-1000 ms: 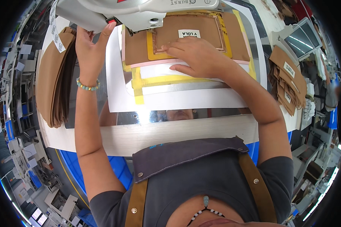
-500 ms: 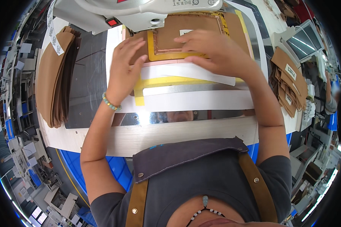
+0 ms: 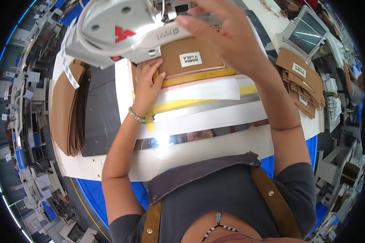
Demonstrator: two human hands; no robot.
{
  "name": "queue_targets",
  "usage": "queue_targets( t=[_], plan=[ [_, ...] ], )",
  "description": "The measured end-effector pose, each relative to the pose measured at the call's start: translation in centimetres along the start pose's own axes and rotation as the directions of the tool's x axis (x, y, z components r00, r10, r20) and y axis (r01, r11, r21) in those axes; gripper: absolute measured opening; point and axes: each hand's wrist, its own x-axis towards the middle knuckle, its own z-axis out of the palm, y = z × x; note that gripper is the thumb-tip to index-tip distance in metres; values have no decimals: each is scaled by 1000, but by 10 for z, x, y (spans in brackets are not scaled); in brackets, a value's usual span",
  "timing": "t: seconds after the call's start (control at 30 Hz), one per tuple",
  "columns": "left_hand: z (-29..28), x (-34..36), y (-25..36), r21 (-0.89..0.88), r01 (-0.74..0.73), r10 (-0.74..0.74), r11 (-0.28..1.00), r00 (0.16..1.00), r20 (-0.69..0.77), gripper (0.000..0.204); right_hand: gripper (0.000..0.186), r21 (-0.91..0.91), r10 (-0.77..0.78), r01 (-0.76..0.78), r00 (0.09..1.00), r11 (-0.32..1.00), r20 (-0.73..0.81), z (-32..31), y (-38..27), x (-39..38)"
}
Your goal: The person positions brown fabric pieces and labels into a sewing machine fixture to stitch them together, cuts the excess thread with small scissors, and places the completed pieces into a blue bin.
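My left hand [image 3: 149,85] lies with fingers stretched out on the left part of a brown panel [image 3: 174,54], beside the yellow frame [image 3: 198,76] around it. The panel carries a white label [image 3: 190,59] and rests on white sheets [image 3: 202,91] with yellow tape. My right hand [image 3: 227,32] is raised at the upper right of the white sewing machine head [image 3: 109,36], its fingers apart and blurred. Whether it touches the machine I cannot tell. The needle area is partly hidden.
A stack of folded brown pieces [image 3: 65,105] is at the left on a dark plate [image 3: 101,125]. More labelled brown pieces [image 3: 296,81] lie at the right below a screen [image 3: 306,30]. A person [image 3: 353,89] is at the far right beyond the table [image 3: 198,156].
My left hand has left the machine's red switch and come down onto the panel. My right hand has risen from the panel to the machine head. The view has shifted.
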Motion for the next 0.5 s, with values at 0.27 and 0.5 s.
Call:
queue_targets(
  t=[0.27, 0.5],
  plan=[
    [-3, -4, 2, -20, 1, -2, 1000, 999, -38, 35, 56, -149, 188, -171, 976, 974, 108, 11, -1, 4],
    [0, -4, 0, -110, 108, -106, 988, 994, 29, 34, 37, -87, 152, -140, 978, 986, 145, 25, 11, 0]
  ],
)
